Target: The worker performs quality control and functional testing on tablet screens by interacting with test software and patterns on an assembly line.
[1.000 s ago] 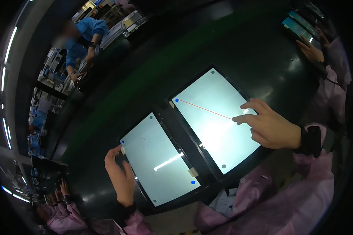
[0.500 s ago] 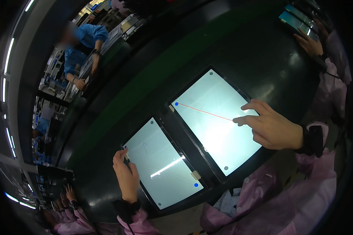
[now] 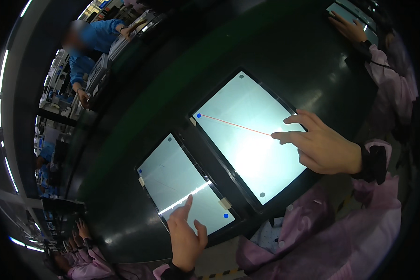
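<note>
Two flat tablets with lit pale screens lie side by side on the dark table. My right hand (image 3: 329, 149) is over the right tablet (image 3: 247, 158), fingers apart and holding nothing. Its index fingertip is at the end of a thin red line (image 3: 235, 125), which runs from a blue dot (image 3: 199, 115) near the left corner. My left hand (image 3: 186, 240) is over the near part of the left tablet (image 3: 165, 161), index finger stretched onto the screen and thumb apart. A second blue dot (image 3: 226, 216) and a faint line show on that screen.
Tape pieces (image 3: 225, 203) stick to the left tablet's edges. At the far right, another person's hand (image 3: 350, 29) rests on a similar device (image 3: 357, 18). Across the table, a person in blue (image 3: 91, 39) works at a bench. More hands (image 3: 83, 229) are at the lower left.
My left hand has moved from the left tablet's far-left corner to its nearer part. The red line under my right index finger is slightly longer. The whole view has shifted a little.
</note>
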Available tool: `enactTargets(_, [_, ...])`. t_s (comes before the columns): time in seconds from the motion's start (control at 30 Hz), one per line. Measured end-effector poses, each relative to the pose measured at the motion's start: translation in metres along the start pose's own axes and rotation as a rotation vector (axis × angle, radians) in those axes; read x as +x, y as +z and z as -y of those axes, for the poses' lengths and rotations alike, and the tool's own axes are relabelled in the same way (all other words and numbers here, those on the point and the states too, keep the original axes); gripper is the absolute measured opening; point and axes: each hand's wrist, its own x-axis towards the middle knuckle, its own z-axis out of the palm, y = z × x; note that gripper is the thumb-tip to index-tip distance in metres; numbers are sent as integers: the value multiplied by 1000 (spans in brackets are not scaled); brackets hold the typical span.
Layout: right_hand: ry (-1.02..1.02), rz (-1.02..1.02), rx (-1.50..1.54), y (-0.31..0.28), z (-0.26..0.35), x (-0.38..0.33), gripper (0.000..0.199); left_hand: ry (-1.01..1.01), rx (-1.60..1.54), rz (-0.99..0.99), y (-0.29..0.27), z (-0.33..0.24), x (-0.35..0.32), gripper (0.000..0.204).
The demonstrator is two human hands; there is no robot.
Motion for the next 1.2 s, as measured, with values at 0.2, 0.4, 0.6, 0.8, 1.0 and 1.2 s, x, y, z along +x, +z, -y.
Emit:
enactTargets(0.2, [32, 26, -4, -2, 1, -8, 49, -36, -105, 88, 18, -21, -25, 61])
enactTargets(0.4, [47, 33, 11, -5, 7, -12, 49, 128, -133, -36, 23, -34, -42, 65])
enactTargets(0.6, [109, 22, 35, -1, 1, -17, 49, -9, -25, -18, -13, -7, 0, 50])
enactTargets(0.8, [135, 30, 42, -8, 12, -16, 47, -80, -35, -339, -18, 98, 50, 49])
enactTargets(1.0, [111, 12, 66, -5, 10, -16, 47, -82, 42, -318, -6, 111, 61, 52])
enactTargets(1.2, [129, 26, 75, -9, 11, -14, 46, -130, 2, -257, -10, 97, 58, 53])
